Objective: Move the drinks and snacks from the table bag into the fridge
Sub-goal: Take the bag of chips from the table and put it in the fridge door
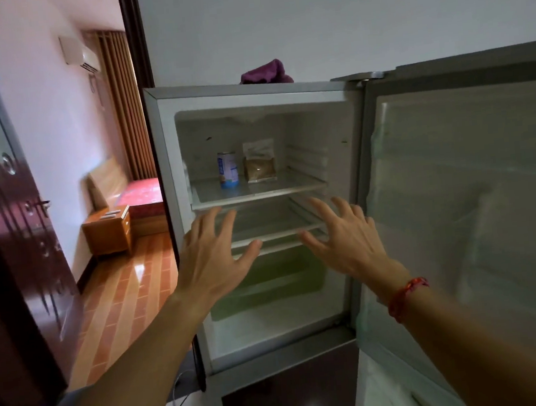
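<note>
head view: fridge (pixel 176 211) upper compartment open, door (pixel 471 183) swung right. left hand (pixel 212 264) and right hand (pixel 351 244) both spread wide, empty, near front of middle shelf (pixel 272 231). can (pixel 227 169) and snack packet (pixel 260 166) stand side by side at far left of top shelf (pixel 259 192). table bag out of view. likely risks: door drifting shut on right arm; later items crowded in, tipping can.
</note>
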Motion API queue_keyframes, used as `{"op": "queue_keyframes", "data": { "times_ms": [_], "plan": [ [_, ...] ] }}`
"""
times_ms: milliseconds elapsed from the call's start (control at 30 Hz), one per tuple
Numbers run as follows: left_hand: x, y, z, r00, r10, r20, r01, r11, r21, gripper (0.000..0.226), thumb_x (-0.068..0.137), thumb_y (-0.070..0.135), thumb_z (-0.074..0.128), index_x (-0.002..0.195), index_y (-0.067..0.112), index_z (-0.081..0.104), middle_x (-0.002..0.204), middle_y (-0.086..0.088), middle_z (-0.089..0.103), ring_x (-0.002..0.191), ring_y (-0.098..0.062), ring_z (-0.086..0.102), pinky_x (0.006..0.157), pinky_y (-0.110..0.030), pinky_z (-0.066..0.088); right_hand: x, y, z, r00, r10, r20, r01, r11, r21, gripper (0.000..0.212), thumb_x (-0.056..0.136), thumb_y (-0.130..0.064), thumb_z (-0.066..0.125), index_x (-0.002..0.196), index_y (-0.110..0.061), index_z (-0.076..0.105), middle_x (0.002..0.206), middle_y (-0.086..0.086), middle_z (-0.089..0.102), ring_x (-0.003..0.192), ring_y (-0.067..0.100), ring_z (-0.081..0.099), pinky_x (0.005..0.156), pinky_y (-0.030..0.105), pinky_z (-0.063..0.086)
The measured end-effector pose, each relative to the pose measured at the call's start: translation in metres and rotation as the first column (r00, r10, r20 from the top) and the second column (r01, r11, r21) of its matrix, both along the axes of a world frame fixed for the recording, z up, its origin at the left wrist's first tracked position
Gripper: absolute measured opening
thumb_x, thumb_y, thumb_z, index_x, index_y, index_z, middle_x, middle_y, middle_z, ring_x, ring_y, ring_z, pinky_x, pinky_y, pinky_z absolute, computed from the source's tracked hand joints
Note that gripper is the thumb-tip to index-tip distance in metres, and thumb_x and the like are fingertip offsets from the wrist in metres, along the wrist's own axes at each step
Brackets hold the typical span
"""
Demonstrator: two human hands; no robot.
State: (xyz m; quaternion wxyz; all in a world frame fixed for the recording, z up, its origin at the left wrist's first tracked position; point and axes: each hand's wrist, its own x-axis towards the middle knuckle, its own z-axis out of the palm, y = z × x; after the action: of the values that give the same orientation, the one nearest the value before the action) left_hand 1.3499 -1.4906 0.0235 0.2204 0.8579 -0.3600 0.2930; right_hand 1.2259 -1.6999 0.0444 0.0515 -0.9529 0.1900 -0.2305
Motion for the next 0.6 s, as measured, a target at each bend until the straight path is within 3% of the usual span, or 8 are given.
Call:
{"op": "queue_keyframes", "data": {
  "times_ms": [300,600],
  "plan": [
    [-0.061,-0.028,-0.003,0.996,-0.085,0.01,0.085,0.996,0.017,0.082,0.085,0.074,0.03,0.146,0.02,0.038,0.15,-0.01,0.034,0.136,-0.028,0.036,0.106,-0.048,0.04,-0.077,-0.009,0.001,0.999,-0.05,0.009,0.05,0.999,-0.008,0.075,0.094,-0.071,0.039,0.158,-0.04,0.013,0.162,0.013,0.024,0.143,0.036,0.031,0.112,0.05,0.034],
    [-0.132,-0.085,-0.005,0.978,-0.208,0.031,0.208,0.978,0.003,0.079,0.085,0.071,0.037,0.141,0.016,0.046,0.144,-0.015,0.042,0.128,-0.031,0.043,0.097,-0.049,0.046,-0.171,-0.036,-0.003,0.985,-0.166,0.038,0.168,0.985,-0.047,0.075,0.093,-0.071,0.04,0.157,-0.04,0.016,0.163,0.013,0.023,0.146,0.035,0.028,0.115,0.049,0.031]
  ]
}}
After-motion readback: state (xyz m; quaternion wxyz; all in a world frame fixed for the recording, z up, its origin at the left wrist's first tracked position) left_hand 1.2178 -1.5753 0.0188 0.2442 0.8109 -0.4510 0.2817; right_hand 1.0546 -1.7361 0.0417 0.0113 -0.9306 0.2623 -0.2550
